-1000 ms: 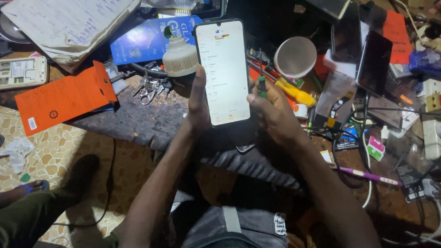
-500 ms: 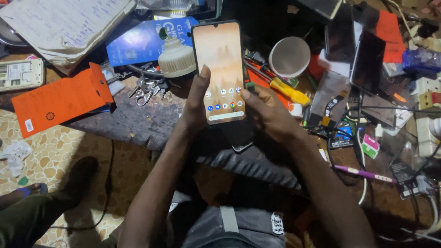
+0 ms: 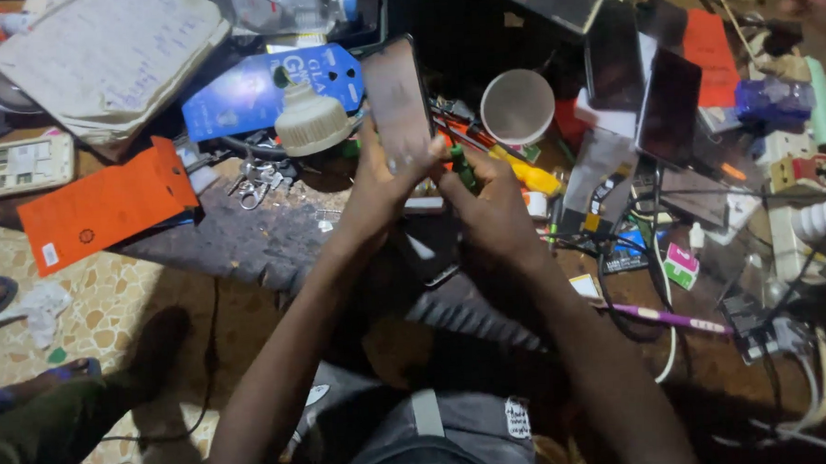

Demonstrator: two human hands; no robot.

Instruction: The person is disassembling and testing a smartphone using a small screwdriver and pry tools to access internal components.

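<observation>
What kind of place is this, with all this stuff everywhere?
Most likely a phone repair bench. Both hands, left hand and right hand, hold a smartphone over a cluttered worktable. Other phones lie about, with screwdrivers and a tangle of cables.

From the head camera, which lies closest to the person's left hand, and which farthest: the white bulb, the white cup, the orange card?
Measured from the left hand:
1. White bulb, just up and left of it.
2. White cup, up and to the right, past the phone.
3. Orange card, far left at the bench edge.
</observation>
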